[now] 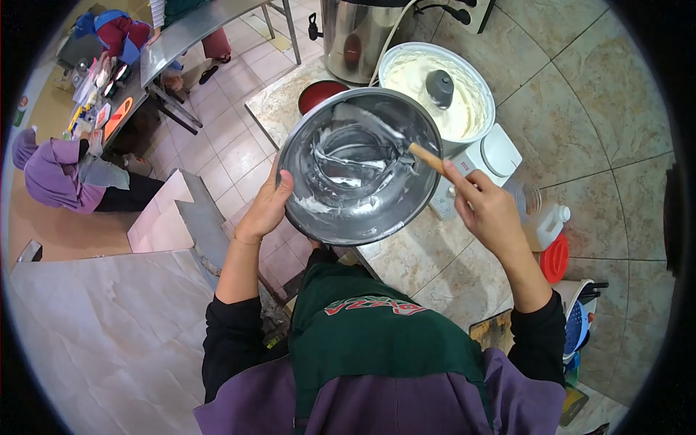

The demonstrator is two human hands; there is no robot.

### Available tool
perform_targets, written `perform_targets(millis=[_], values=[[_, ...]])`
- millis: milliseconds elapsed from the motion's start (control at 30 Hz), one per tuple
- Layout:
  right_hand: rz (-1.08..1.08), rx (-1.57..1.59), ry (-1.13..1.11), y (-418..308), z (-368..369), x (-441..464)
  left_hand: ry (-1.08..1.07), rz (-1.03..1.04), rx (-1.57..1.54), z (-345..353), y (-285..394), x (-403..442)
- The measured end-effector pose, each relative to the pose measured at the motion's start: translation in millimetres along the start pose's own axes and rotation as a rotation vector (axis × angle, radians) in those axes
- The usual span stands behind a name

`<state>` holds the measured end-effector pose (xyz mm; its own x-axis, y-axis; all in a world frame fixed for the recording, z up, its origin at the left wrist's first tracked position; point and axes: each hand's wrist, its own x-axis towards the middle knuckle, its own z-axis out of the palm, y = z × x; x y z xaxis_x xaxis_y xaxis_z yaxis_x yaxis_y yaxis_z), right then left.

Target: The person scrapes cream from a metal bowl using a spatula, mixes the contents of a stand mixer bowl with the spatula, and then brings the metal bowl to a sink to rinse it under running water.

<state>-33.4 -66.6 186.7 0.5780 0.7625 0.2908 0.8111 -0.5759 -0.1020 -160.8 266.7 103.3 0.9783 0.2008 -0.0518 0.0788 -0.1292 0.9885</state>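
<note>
My left hand [265,206] grips the rim of a metal mixing bowl [410,197], tilted toward me above the counter edge. White cream streaks the bowl's inside. My right hand [484,212] is closed around the wooden handle of a spatula [426,156], whose cream-smeared blade is inside the bowl. Just behind the bowl, a white tub [489,109] holds whipped cream [407,81], with a dark grey knob-like piece [440,88] standing in it. The tub sits on a white kitchen scale [500,154].
A large steel urn [362,45] and a red bowl [322,93] stand at the counter's back. On the right are a plastic jug [549,228], a red lid [555,259] and a blue basket [576,326]. Two people [61,174] work by tables at far left.
</note>
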Motion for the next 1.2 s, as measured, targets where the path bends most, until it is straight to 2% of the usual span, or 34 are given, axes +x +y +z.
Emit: perform_targets(millis=[200,367,533,600,700,800,867,933,1000,1133,1200], values=[[-0.174,0.061,-0.173,-20,18,-9,-0.054,0.037,-0.063,10,7,4],[-0.156,0.091,-0.197,-6,11,-16,0.050,0.052,-0.003,5,7,4],[0.019,0.134,0.067,6,9,-11,0.062,0.063,-0.003,6,11,4],[0.044,0.108,0.075,3,16,-12,0.033,0.068,0.011,8,14,3],[-0.086,0.079,-0.031,-8,27,-20,0.051,0.083,-0.018,13,13,4],[-0.120,0.139,-0.098,-13,26,-25,0.081,0.049,-0.009,12,14,5],[-0.119,0.137,-0.055,-6,20,-24,0.079,0.054,-0.016,8,9,5],[0.020,0.162,0.044,2,15,-20,0.071,0.063,-0.024,7,8,4],[0.047,0.156,0.115,4,18,-19,0.074,0.067,0.009,9,10,2],[0.010,0.096,0.005,-6,32,-33,0.085,0.114,0.032,13,12,4],[-0.083,0.198,-0.116,-13,34,-38,0.094,0.106,-0.008,12,13,5]])
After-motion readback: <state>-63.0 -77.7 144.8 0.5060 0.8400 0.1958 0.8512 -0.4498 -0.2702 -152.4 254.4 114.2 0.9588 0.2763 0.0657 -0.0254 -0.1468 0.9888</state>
